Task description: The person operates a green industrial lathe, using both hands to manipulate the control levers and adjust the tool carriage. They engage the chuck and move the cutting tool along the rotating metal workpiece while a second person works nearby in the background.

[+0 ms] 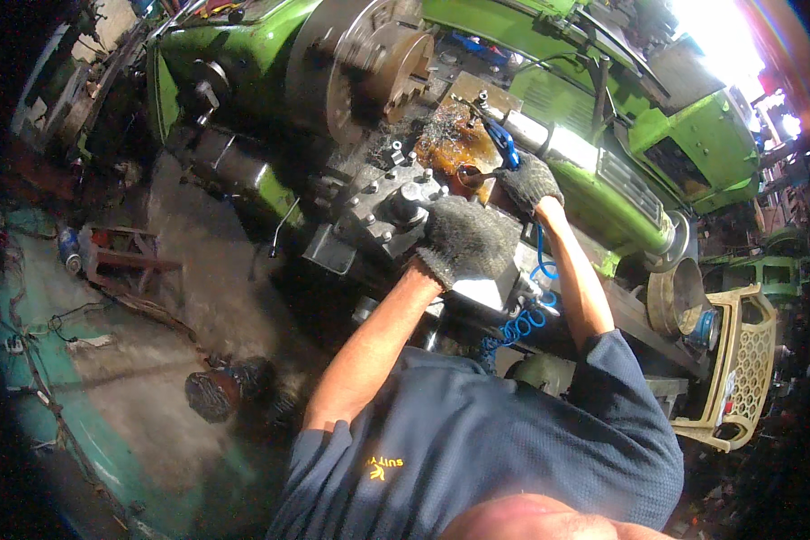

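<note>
My right hand [529, 183], in a grey knit glove, is closed on a blue air blow gun [502, 142]. A coiled blue hose [524, 322] hangs below that hand. My left hand [470, 239], gloved the same way, is at the near right side of the lathe's tool post [411, 203], which carries several bolts. Its fingers are turned away, so I cannot see what they grip. A brown, wet-looking surface [450, 135] lies beyond my hands, with metal shavings beside it. The large lathe chuck [342, 67] stands at the far left of them, its stepped jaws facing right.
The green lathe body [540, 99] runs behind my hands toward the right. A lever [283, 229] sticks out left of the carriage. A beige plastic chair [747, 378] stands at the right, near a round metal ring [675, 297]. Cables and a dark bundle [211, 396] lie on the floor at left.
</note>
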`<move>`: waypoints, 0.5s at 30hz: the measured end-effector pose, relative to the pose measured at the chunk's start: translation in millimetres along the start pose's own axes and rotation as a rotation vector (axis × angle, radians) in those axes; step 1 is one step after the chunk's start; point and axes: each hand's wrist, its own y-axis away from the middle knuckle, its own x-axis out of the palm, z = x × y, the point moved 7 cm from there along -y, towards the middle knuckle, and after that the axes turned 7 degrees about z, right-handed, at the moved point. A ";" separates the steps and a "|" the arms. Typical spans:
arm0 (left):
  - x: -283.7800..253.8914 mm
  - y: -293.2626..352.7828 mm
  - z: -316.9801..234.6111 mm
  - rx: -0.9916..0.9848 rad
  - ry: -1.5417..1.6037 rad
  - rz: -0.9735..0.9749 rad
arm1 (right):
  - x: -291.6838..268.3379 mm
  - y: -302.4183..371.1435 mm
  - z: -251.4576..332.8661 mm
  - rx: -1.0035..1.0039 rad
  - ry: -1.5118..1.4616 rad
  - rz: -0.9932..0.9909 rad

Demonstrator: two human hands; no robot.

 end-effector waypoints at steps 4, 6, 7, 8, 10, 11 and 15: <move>1.7 1.1 1.1 -0.005 0.002 0.000 | 6.1 -0.2 -4.9 -0.042 0.010 -0.020; 2.5 3.0 4.1 -0.024 -0.022 0.023 | 8.2 -2.0 4.5 -0.112 -0.013 -0.039; 3.2 2.4 3.9 -0.026 -0.026 0.033 | 1.8 1.2 17.3 -0.143 -0.030 -0.052; 2.8 1.2 3.3 -0.024 -0.016 0.030 | -2.8 2.7 27.2 -0.175 -0.047 -0.070; 1.8 -0.6 2.4 -0.021 0.002 0.025 | 3.0 -10.8 26.6 -0.084 -0.030 0.020; 1.4 -1.1 1.9 -0.023 -0.008 0.032 | 5.8 -18.3 26.5 -0.039 -0.023 0.065; -1.4 -1.3 2.4 -0.040 -0.041 0.044 | 22.4 -38.8 31.0 0.111 -0.144 0.226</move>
